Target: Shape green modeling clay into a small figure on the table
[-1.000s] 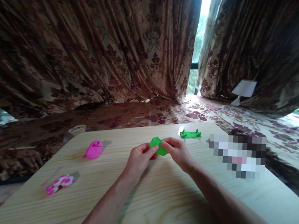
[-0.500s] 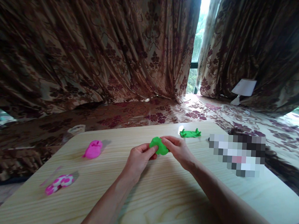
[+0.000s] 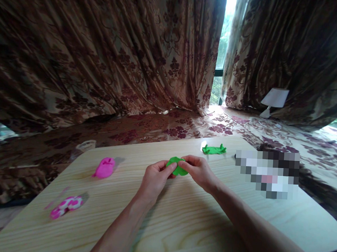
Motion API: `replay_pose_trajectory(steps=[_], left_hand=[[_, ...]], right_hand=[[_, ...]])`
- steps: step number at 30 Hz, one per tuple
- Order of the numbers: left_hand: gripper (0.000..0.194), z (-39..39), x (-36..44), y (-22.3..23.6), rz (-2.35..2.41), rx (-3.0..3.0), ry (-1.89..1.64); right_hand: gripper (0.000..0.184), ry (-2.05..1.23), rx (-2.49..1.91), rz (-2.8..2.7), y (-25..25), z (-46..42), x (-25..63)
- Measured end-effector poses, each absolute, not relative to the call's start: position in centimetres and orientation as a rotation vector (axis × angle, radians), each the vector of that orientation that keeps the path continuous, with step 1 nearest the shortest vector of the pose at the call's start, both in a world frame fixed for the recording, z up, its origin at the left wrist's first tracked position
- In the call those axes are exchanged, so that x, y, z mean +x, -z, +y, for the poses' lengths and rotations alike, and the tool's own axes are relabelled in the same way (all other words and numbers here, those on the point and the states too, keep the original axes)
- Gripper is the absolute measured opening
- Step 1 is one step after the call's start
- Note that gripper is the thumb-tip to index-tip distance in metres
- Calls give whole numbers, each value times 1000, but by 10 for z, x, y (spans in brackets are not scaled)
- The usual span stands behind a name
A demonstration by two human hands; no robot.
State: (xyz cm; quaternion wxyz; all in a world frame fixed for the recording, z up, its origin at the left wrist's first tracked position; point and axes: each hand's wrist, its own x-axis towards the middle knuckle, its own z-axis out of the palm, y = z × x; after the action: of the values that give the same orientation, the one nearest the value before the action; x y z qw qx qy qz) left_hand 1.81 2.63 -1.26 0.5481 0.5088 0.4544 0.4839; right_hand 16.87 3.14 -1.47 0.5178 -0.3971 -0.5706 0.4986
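Note:
A lump of bright green clay is pinched between both of my hands above the middle of a light wooden table. My left hand grips its left side with thumb and fingers closed. From the right, my right hand closes its fingertips on the lump's top edge. A flat green clay figure with small raised prongs lies on the table beyond my right hand.
A pink clay lump lies at the left of the table, and a pink-and-white spotted piece nearer the left front edge. A small clear cup stands past the far left corner. Patterned curtains hang behind, a white lamp at right.
The green lump has been squeezed and turned a little between my fingers, its shape flatter on top. Both hands stay in nearly the same place.

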Motion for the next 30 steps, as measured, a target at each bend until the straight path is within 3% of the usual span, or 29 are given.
replay_pose_trajectory(steps=[5, 11, 30], left_hand=[[35, 29, 15, 13, 1106, 1203, -1191], [34, 27, 14, 7, 1063, 1084, -1225], [32, 28, 11, 8, 969, 930, -1206]], right_hand=[[35, -1279, -992, -1401, 15, 32, 172], [24, -1271, -1026, -1525, 13, 32, 177], [26, -1303, -1052, -1472, 11, 33, 179]])
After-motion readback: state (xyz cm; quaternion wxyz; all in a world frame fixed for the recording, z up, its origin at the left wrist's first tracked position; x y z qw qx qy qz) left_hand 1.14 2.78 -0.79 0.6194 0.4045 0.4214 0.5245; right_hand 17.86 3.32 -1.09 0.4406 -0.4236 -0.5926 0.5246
